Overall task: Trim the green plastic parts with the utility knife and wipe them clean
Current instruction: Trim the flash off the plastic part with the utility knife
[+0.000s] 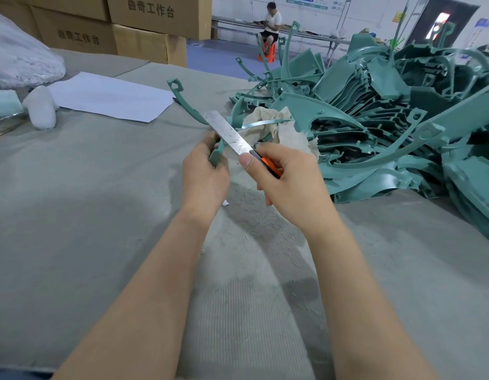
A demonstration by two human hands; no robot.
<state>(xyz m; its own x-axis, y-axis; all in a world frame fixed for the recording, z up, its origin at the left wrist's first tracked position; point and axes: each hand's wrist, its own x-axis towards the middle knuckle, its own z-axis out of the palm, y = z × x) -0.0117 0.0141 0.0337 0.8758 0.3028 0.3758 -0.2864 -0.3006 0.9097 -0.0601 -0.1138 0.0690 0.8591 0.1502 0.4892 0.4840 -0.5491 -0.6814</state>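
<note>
Centrally, the left hand (207, 174) gripped the green strip (216, 156), seemingly light, thin and springy, by its broad lower end, while the right hand (291, 185) clasped the utility knife (229, 134), blade crossing it.

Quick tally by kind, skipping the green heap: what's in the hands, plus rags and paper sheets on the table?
orange-handled utility knife: 1
curved green plastic strip: 1
beige cloth rag: 1
white paper sheet: 1
Total: 4
</note>
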